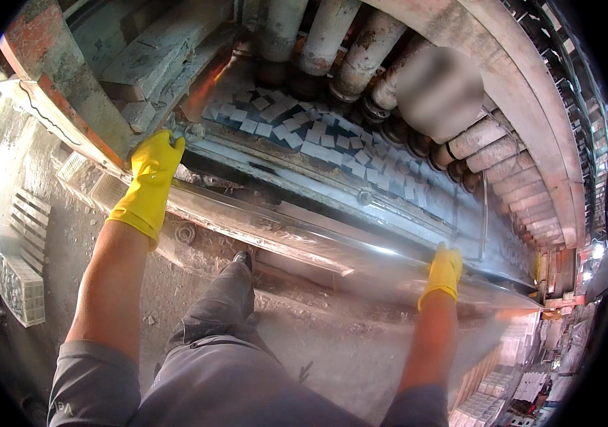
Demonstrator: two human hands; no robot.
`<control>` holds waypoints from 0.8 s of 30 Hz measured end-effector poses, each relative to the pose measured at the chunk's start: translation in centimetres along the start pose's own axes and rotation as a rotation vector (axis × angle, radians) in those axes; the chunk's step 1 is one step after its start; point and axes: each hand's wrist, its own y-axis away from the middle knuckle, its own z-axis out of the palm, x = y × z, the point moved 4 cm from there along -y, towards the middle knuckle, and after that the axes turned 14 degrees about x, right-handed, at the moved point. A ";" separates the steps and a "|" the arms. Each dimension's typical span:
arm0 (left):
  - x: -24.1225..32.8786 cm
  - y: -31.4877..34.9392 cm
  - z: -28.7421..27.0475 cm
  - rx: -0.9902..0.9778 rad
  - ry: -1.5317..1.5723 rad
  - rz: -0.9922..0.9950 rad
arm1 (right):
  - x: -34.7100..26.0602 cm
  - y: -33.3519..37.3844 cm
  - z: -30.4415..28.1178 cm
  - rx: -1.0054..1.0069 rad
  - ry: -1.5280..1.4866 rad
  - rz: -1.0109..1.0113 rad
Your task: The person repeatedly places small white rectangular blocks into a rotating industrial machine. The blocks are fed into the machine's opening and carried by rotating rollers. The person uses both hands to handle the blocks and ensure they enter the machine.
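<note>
Both my hands wear yellow rubber gloves. At the left end of the machine's front, my left hand (153,160) is closed at the edge of a long, shiny guard panel (297,229); its fingertips are partly hidden. My right hand (444,272) curls over the same panel farther right, its fingers hidden in part behind the glove and haze. Behind the panel runs a wet belt carrying many small pale square tiles (312,135), scattered at different angles. A pale metal rail (304,186) lies between panel and tiles.
Thick cylindrical heads (368,53) stand in a row over the belt, under a curved beam (531,85). On the floor at left are a slatted pallet (30,220) and a pale crate (19,288). Stacked boxes (485,398) stand at lower right.
</note>
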 end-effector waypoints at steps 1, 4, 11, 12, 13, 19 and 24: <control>-0.1 0.2 0.0 -0.011 -0.002 -0.007 | 0.5 -0.1 0.2 0.023 0.019 -0.020; -0.6 1.0 -0.3 -0.026 -0.005 -0.021 | 1.1 0.7 -0.1 0.024 0.019 -0.026; -1.2 2.5 -1.2 -0.029 0.018 -0.020 | 2.2 3.0 -1.5 -0.014 -0.031 -0.001; -1.2 2.7 -1.5 -0.033 0.017 -0.022 | 2.0 3.5 -1.9 -0.020 -0.035 0.000; -1.1 2.9 -1.8 -0.053 -0.001 -0.039 | 1.6 4.0 -2.3 -0.026 -0.038 0.002; -0.8 3.3 -2.7 -0.080 -0.029 -0.060 | 1.4 5.2 -3.2 -0.032 -0.071 0.010; -1.4 2.4 -1.0 -0.028 0.014 -0.027 | 1.3 3.9 -2.6 0.017 -0.030 -0.041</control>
